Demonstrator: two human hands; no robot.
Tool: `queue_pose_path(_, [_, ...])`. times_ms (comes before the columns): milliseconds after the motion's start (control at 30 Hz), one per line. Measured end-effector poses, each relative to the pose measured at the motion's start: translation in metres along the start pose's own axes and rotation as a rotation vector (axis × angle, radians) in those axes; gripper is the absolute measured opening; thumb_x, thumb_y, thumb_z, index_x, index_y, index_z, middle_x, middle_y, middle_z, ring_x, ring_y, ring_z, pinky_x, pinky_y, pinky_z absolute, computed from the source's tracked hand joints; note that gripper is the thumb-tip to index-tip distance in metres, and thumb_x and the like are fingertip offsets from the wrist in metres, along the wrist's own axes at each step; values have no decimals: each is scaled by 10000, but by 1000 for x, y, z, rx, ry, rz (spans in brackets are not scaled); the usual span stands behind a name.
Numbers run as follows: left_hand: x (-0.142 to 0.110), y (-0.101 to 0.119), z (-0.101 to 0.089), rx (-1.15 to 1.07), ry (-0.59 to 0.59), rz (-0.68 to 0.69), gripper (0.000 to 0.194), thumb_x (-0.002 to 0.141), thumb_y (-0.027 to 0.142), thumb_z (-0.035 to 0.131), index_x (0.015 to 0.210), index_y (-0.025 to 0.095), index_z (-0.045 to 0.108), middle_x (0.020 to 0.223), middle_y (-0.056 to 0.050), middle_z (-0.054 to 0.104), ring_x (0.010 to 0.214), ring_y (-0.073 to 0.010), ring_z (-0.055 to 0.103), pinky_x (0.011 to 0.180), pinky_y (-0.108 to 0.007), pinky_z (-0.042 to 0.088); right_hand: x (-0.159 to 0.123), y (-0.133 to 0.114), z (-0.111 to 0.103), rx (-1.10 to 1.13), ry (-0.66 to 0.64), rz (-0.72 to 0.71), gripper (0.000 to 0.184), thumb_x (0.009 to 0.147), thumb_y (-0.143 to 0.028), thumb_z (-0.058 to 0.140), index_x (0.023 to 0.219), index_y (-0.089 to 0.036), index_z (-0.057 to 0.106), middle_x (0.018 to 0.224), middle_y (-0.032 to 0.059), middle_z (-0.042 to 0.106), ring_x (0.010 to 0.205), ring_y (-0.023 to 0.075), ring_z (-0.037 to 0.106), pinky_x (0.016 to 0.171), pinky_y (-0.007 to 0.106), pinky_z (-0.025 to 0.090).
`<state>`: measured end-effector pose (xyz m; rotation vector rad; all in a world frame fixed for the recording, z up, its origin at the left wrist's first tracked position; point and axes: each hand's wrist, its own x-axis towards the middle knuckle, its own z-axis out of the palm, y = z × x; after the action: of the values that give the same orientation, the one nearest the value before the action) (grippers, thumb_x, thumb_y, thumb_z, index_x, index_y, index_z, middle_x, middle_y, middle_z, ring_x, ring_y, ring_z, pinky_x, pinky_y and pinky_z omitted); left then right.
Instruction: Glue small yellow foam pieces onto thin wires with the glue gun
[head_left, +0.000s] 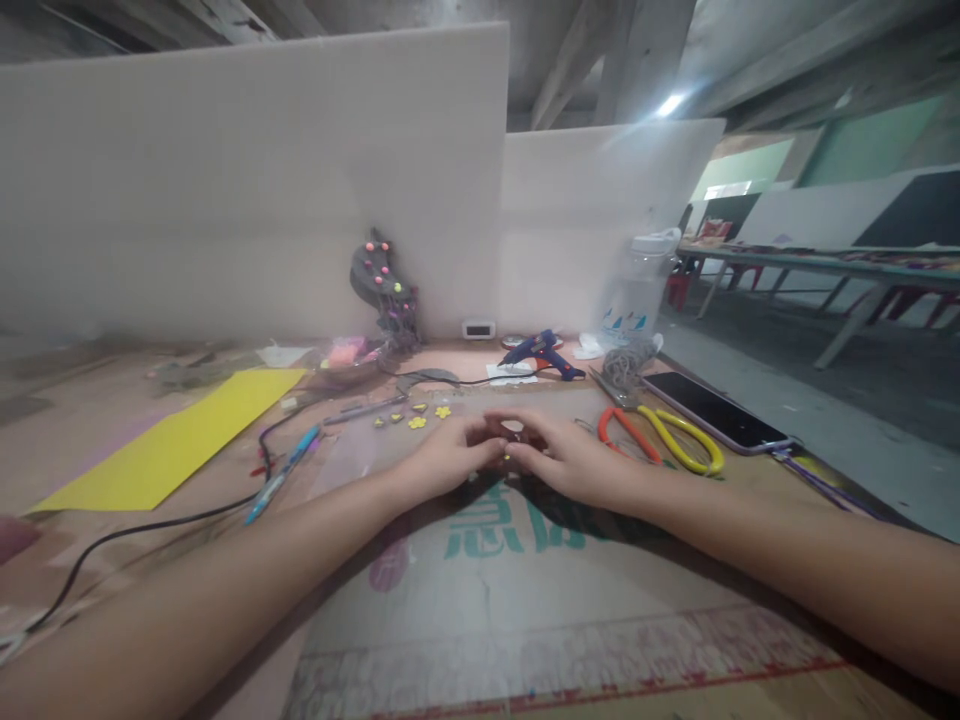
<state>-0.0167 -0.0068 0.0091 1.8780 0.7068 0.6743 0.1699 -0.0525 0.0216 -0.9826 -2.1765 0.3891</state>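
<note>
My left hand [450,455] and my right hand [566,455] meet over the printed mat, their fingertips pinched together. Between the thumbs shows a tiny yellow piece [507,457]; most of it is hidden, so its kind is unclear. Just beyond my left hand lie small yellow flower pieces [417,423] and several little yellow-and-dark bits [397,418]. Beside my right wrist rest scissors or pliers with one red and one yellow handle [679,440]. Farther back, a blue glue gun [541,352] lies on its side.
To the left are a yellow sheet [180,440], a blue pen [283,475] and a black cable [150,525]. A phone [716,412], grey yarn [628,362] and a clear bottle [637,285] stand or lie at right. White panels [255,190] rise behind a dark beaded ornament [382,285].
</note>
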Motion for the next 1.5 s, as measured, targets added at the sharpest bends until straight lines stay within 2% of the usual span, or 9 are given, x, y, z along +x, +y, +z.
queue_pose_path(200, [-1, -1, 1, 26, 52, -62, 328, 834, 418, 580, 951, 129, 682, 725, -15, 632, 628, -115, 545, 557, -212, 399, 3, 19, 2, 32, 23, 156, 237, 898, -286, 559, 1100, -190, 637, 784, 23, 701, 682, 155, 635, 594, 267, 487])
queue_pose_path(333, [-2, -1, 1, 44, 31, -61, 316, 847, 397, 564, 958, 124, 676, 695, -9, 617, 599, -108, 534, 532, -206, 386, 4, 19, 0, -46, 94, 190, 132, 872, -269, 583, 906, -180, 674, 768, 29, 701, 694, 160, 624, 606, 271, 462])
queue_pose_path(467, [-1, -2, 0, 63, 80, -13, 302, 878, 345, 535, 1047, 134, 669, 816, -37, 667, 686, -126, 585, 617, -230, 444, 6, 19, -3, -56, 113, 199, 155, 873, -289, 579, 784, -182, 646, 715, 17, 670, 666, 156, 595, 592, 269, 443])
queue_pose_path(567, [1, -2, -1, 41, 167, -5, 364, 890, 274, 521, 1212, 124, 603, 858, -46, 664, 709, -129, 598, 644, -242, 459, 6, 18, -5, -9, 243, 198, 186, 898, -320, 541, 779, -186, 590, 676, 1, 607, 615, 143, 555, 562, 262, 433])
queue_pose_path(667, [3, -3, -3, 8, 225, -31, 386, 872, 229, 554, 1237, 107, 585, 824, -38, 654, 680, -117, 587, 651, -242, 462, 3, 15, -5, 56, 386, 173, 164, 897, -331, 543, 806, -195, 551, 685, -8, 573, 588, 129, 533, 538, 252, 426])
queue_pose_path(867, [5, -1, -2, -52, 246, -70, 302, 792, 147, 637, 1090, 105, 667, 979, -91, 713, 805, -152, 646, 767, -277, 498, -2, 8, 0, 60, 189, 194, 202, 880, -381, 581, 813, -192, 606, 633, -17, 557, 556, 118, 495, 510, 239, 386])
queue_pose_path(967, [2, 3, -3, -24, 248, -77, 276, 791, 197, 659, 1053, 113, 686, 976, -85, 724, 811, -156, 652, 759, -267, 498, -1, 9, 2, -13, 134, 230, 222, 884, -393, 574, 828, -186, 632, 641, -16, 561, 561, 113, 471, 521, 239, 367])
queue_pose_path(1133, [-1, 5, -3, 69, 243, -51, 243, 795, 317, 646, 938, 132, 711, 881, -54, 732, 741, -152, 644, 656, -240, 478, 0, 15, 4, -39, 125, 277, 252, 884, -428, 562, 851, -192, 643, 620, -24, 549, 551, 113, 458, 512, 237, 345])
queue_pose_path(1500, [-1, 0, -1, 31, 199, -49, 254, 803, 355, 611, 926, 144, 684, 736, -25, 678, 644, -132, 606, 546, -209, 446, 1, 18, 4, -31, 121, 320, 252, 872, -419, 547, 850, -191, 652, 626, -3, 591, 565, 135, 510, 510, 251, 351])
